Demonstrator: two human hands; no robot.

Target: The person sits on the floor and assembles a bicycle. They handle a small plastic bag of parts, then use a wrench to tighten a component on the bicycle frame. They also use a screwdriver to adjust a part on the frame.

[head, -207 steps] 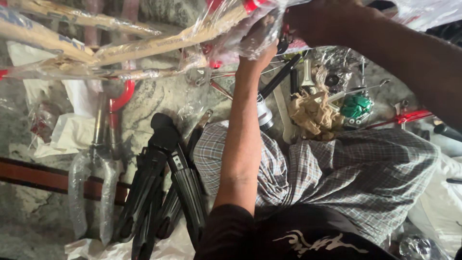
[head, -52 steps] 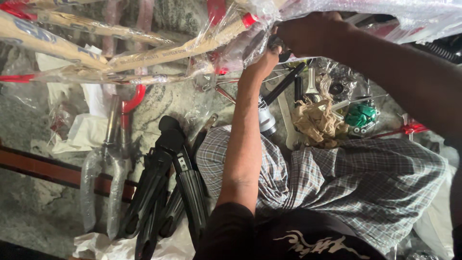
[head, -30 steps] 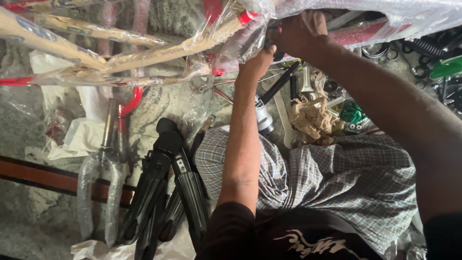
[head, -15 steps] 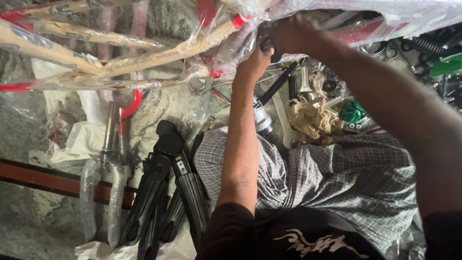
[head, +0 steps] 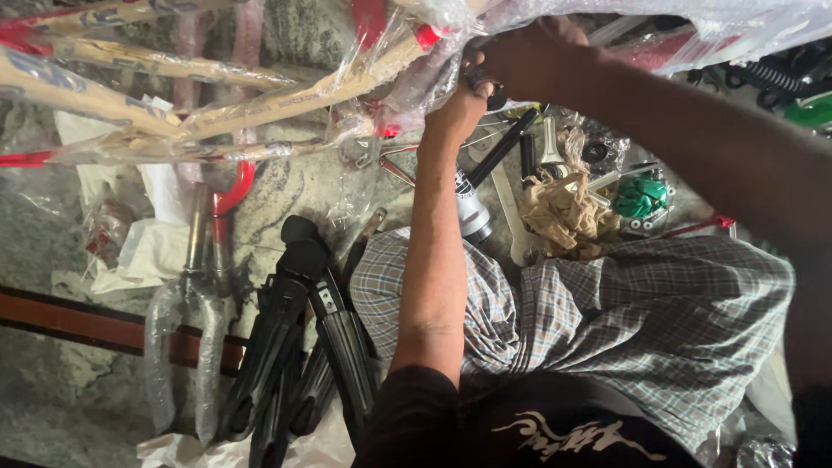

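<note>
A bicycle frame (head: 286,100) wrapped in cardboard and clear plastic, with red tubing showing, hangs across the top of the view. Both hands meet at its joint, top centre. My left hand (head: 458,106) reaches straight up from my lap and closes on the wrapped joint. My right hand (head: 524,54) comes in from the right and grips a small dark part (head: 482,80) just above the left hand's fingers. The fingertips are partly hidden by crinkled plastic.
Below lie black plastic guards (head: 299,347), a plastic-wrapped fork with a red crown (head: 206,286), a silver cylinder (head: 473,217), a flat spanner (head: 513,227), a tangle of beige string (head: 563,212) and green parts (head: 641,196). Checked cloth (head: 624,321) covers my lap.
My right hand has slid left along the frame and now sits against my left hand at the joint. The left arm has stayed almost still.
</note>
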